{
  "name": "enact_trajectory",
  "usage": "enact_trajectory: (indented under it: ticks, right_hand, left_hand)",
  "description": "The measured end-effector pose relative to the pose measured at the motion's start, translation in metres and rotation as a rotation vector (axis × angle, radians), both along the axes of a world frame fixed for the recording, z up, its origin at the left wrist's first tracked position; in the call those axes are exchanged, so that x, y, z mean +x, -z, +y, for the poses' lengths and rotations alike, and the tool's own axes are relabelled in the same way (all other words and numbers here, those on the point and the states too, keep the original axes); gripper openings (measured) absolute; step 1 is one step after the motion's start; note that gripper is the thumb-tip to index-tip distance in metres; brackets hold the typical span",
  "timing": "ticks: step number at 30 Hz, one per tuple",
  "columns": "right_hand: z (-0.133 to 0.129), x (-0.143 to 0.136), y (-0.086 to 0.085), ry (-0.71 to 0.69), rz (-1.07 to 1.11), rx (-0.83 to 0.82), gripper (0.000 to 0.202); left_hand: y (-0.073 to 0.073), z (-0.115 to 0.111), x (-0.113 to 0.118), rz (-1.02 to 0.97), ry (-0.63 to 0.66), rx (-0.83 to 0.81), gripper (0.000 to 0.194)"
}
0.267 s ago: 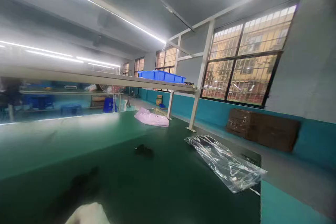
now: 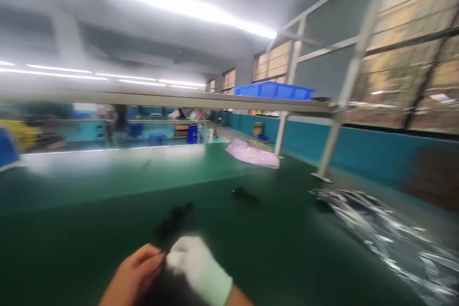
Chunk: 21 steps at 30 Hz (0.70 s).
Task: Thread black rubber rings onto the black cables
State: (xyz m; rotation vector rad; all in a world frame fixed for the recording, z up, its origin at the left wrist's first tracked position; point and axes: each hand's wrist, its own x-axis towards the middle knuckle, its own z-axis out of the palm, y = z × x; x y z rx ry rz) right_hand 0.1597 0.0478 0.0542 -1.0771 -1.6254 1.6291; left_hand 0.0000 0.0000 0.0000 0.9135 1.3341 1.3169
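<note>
My left hand [image 2: 133,272], bare, is at the bottom of the head view with thumb and fingers pinched together. Close against it is my right hand [image 2: 199,265] in a white glove, its fingers curled closed. A black, blurred piece [image 2: 168,289] hangs between and below the fingertips, and both hands seem to grip its upper edge; its kind cannot be made out. Just beyond them a dark patch [image 2: 175,220] shows on the green tabletop [image 2: 89,234], either an object or a shadow. Farther right lies a small black object [image 2: 245,197].
A pink plastic bag [image 2: 253,154] lies toward the back of the table. Clear plastic bags [image 2: 387,239] spread along the right edge. A raised shelf [image 2: 201,100] carries a blue tray [image 2: 274,91]; its white post [image 2: 335,138] stands on the right.
The view has swung left, so the table items appear farther right. Both hands have come into view together at the bottom; earlier only a pale part of the glove showed.
</note>
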Motion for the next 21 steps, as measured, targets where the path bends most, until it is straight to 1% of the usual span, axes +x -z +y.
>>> enact_trajectory:
  ticks: [1,2,3,5,7,11,13,16,19,21]
  right_hand:
    - [0.003,-0.001,0.003,-0.045,0.056,-0.006,0.010]
    - [0.007,-0.002,0.006,-0.091,0.111,-0.013,0.013]
    - [0.011,-0.002,0.010,-0.126,0.158,-0.027,0.015]
    - [0.017,-0.002,0.015,-0.177,0.218,-0.062,0.020]
    - [0.020,0.001,0.016,-0.206,0.229,-0.067,0.021]
    - [0.026,0.009,0.013,-0.227,0.164,-0.002,0.019]
    - [0.031,0.011,0.012,-0.229,0.088,0.062,0.019]
    - [0.037,0.015,0.011,-0.204,-0.131,0.214,0.016]
    - [0.035,0.020,0.005,-0.131,-0.423,0.394,0.009]
    - [0.031,0.023,-0.002,-0.112,-0.612,0.481,0.009]
  left_hand:
    - [-0.007,-0.001,0.003,-0.129,-0.013,0.019,0.029]
    - [-0.013,-0.001,0.005,-0.211,-0.029,0.041,0.029]
    - [-0.019,0.001,0.005,-0.244,-0.018,0.068,0.029]
    - [-0.027,0.003,0.004,-0.226,-0.048,0.092,0.030]
    - [-0.031,0.004,-0.001,-0.176,-0.062,0.103,0.031]
    - [-0.031,0.004,-0.019,-0.067,-0.098,0.104,0.032]
    - [-0.029,0.004,-0.029,0.018,-0.106,0.086,0.031]
    - [-0.026,0.003,-0.038,0.211,-0.036,0.009,0.024]
    - [-0.028,-0.002,-0.041,0.475,0.043,-0.114,0.015]
    - [-0.034,-0.005,-0.041,0.676,0.054,-0.180,0.015]
